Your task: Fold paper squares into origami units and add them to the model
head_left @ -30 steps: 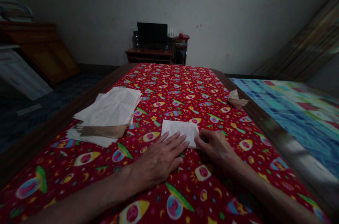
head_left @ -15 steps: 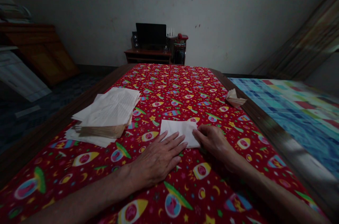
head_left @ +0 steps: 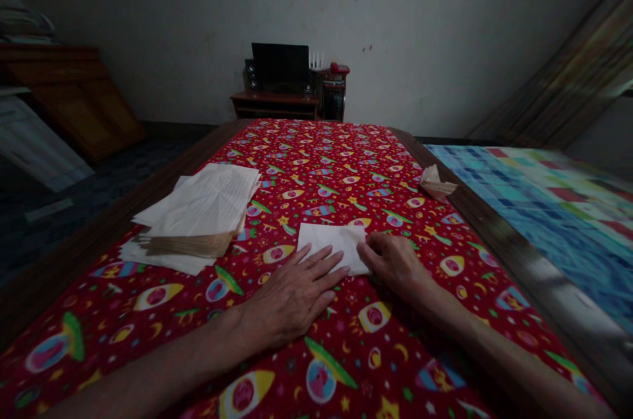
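Note:
A small white sheet of folded paper (head_left: 332, 235) lies flat on the red patterned cloth (head_left: 297, 366) in front of me. Across its lower left part my left hand (head_left: 301, 290) rests, fingers stretched out and spread. At the paper's right edge my right hand (head_left: 395, 262) is closed, thumb and fingers pinching that edge. The curled fingers of this hand are partly hidden from me.
A thick stack of printed paper sheets (head_left: 208, 201) sits to the left. Near the right edge stands a folded paper boat shape (head_left: 435, 183). Beyond the far end, a monitor (head_left: 280, 63) stands on a low brown desk (head_left: 271, 102).
The whole scene shifts very slightly left as the camera moves. Both hands stay in place on the paper, with hardly any movement of their own.

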Tool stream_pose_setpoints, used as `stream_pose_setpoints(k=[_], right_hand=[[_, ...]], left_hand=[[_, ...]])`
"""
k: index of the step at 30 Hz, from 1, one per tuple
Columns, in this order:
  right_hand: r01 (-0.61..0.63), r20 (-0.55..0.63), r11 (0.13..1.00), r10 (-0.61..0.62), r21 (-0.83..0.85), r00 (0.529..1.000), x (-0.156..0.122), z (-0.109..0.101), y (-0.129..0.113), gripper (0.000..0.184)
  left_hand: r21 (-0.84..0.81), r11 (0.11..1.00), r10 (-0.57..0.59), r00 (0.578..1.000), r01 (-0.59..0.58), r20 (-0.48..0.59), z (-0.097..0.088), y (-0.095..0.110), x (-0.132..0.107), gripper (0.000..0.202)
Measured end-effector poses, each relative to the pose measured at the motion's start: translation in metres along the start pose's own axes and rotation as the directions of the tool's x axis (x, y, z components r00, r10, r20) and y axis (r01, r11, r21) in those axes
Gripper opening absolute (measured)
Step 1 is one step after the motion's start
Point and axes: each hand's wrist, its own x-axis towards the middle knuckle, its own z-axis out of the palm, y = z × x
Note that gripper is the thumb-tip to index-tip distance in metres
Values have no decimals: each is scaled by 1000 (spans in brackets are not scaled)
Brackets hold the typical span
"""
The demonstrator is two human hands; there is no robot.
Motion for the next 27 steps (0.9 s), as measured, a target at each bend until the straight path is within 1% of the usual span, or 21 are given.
stream_pose_setpoints(k=[5,7,8,10,12,14,15,17,19,20,22,24,27], right_hand=[[-15,-7,1000,15,-2,1000,0,1,2,28],[4,-20,1000,-5,-13,1000,-2,0,3,25],[27,-40,999,-29,-37,999,-4,0,3,23],[76,-111,985,-93,-152,989,-9,-2,3,20],[118,-182,943,-181,-310,966,-17,-4,1,19],[195,-206,894,-296,-403,933,-26,-5,-2,21],[260,-195,873,-364,-413,911,-30,-5,-4,23],[413,-159,820,-505,-397,849,-37,-4,-10,28],[522,-107,768,-594,-371,798,-43,-1,-15,34],[548,-78,755,-610,-361,789,-46,1,-17,36],[580,12,740,-614,-341,789,-51,5,-19,42],[611,91,728,-617,-313,782,-55,6,-16,55],[625,126,730,-617,-278,777,-59,4,-8,68]], left_hand=[[-9,1000,2,1000,-2,-5,0,1,1,44],[-13,1000,0,1000,0,-11,-1,1,1,44],[-14,1000,-1,1000,0,-14,0,1,1,43],[-18,1000,-1,1000,1,-17,0,1,0,42],[-22,1000,-1,1000,1,-15,0,0,0,42],[-24,1000,4,1000,-4,-16,0,0,0,43],[-24,1000,6,1000,-7,-15,0,0,0,44],[-22,1000,7,1000,-7,-10,0,1,0,44],[-28,1000,5,1000,-5,-5,0,1,1,44],[-34,999,4,1000,-4,-5,-1,1,1,43],[-50,999,2,1000,-2,-10,-1,2,1,42],[-60,998,-3,1000,2,-11,-2,2,1,43],[-50,999,-1,1000,1,3,-2,2,1,47]])
